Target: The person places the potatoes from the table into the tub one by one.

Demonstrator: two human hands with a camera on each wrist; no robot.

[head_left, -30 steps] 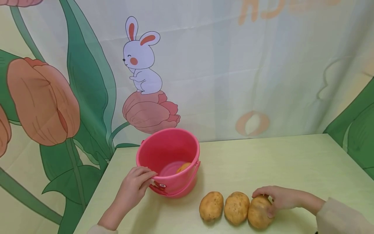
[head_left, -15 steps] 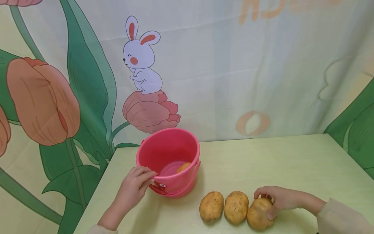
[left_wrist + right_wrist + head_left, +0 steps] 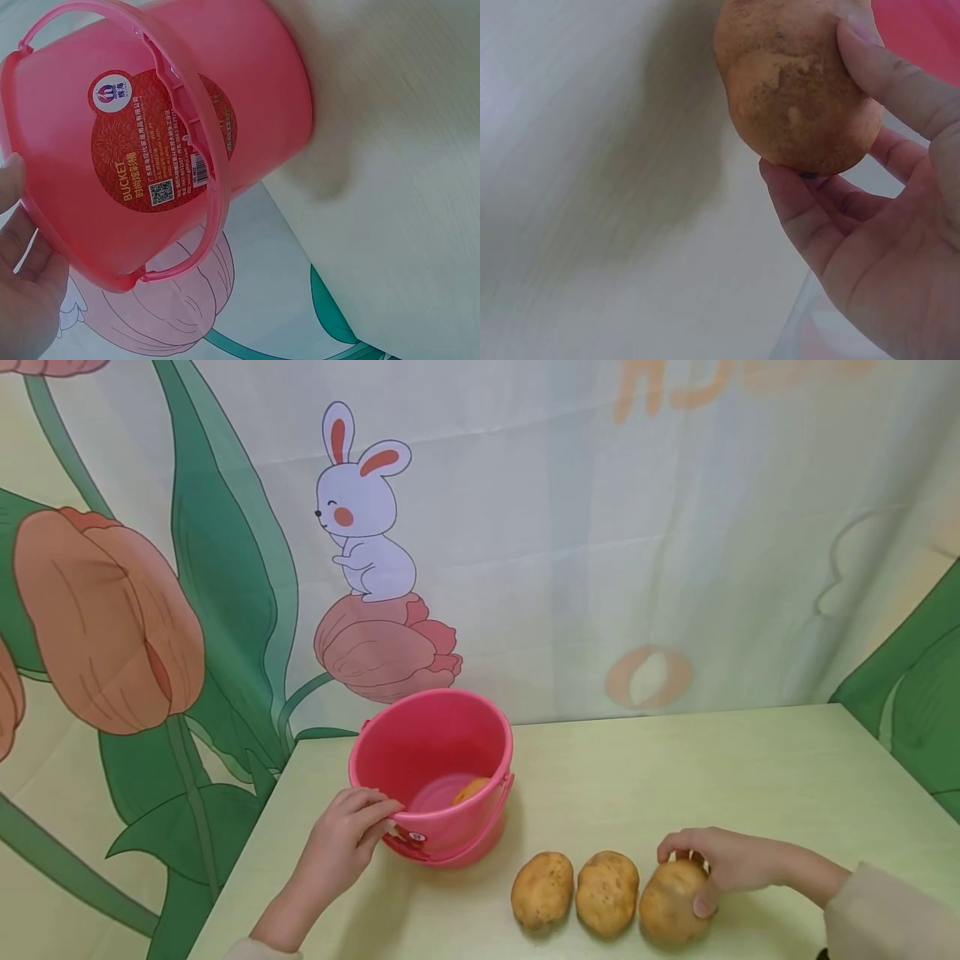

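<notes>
We see the right hand (image 3: 723, 860) closed about the rightmost potato (image 3: 670, 910), its thumb on the near side and its fingers bent over the far end, spread only as wide as the potato itself. That potato sits at the fingertips, to the left of the palm; we cannot tell whether it touches the table (image 3: 712, 785). Just to its left we find the middle potato (image 3: 607, 893), then the left potato (image 3: 542, 891), both lying on the tabletop. Well over to the left, the left hand (image 3: 341, 835) pinches the rim of the pink bucket (image 3: 468, 842), fingers curled at its near left edge. Inside the bucket, near the bottom, we make out a yellowish object (image 3: 472, 788), partly hidden by the wall. Behind it all hangs a printed cloth (image 3: 540, 568).
</notes>
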